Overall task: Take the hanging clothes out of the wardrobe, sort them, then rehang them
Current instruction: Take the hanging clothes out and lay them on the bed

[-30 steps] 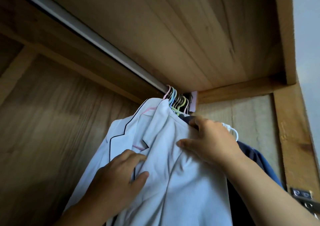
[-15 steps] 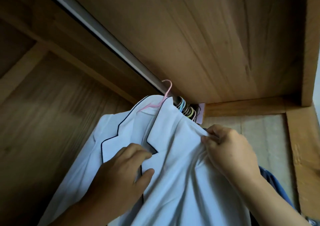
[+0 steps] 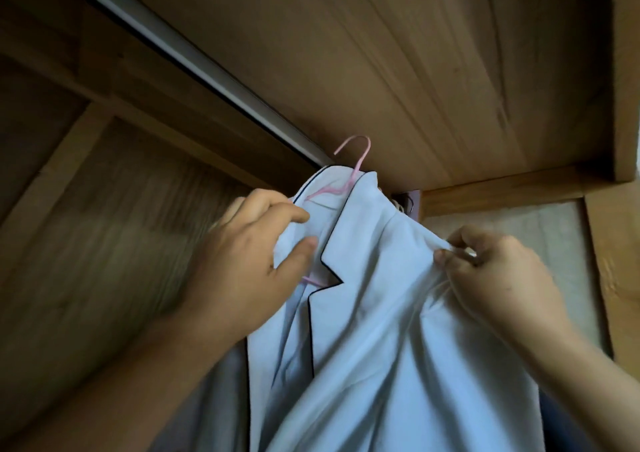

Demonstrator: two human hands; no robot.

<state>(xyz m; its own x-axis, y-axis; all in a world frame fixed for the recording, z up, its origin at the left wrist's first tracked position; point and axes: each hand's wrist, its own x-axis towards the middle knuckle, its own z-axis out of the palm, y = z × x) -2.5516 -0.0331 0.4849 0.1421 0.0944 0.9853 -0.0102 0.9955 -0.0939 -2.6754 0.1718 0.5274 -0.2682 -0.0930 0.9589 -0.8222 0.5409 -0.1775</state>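
Hook of the pink hanger (image 3: 356, 160) is now off the metal rail (image 3: 194, 60); before it sat there. Left hand (image 3: 249, 264) has moved up and pinches the collar of the pale blue pyjama shirt (image 3: 374, 330), right hand (image 3: 491, 271) pinches its shoulder. Shirt hangs free, ready to come out of the wardrobe.

- The jacket (image 3: 381, 330) is pale blue-white, with thin dark navy piping along the collar and lapel edges.
- The hanger (image 3: 360, 160) is light pink.
- The rail (image 3: 194, 60) is silver-grey.
- The wardrobe ceiling (image 3: 415, 53) is warm brown wood with darker grain lines.
- The side wall (image 3: 502, 230) at the right looks pale beige.
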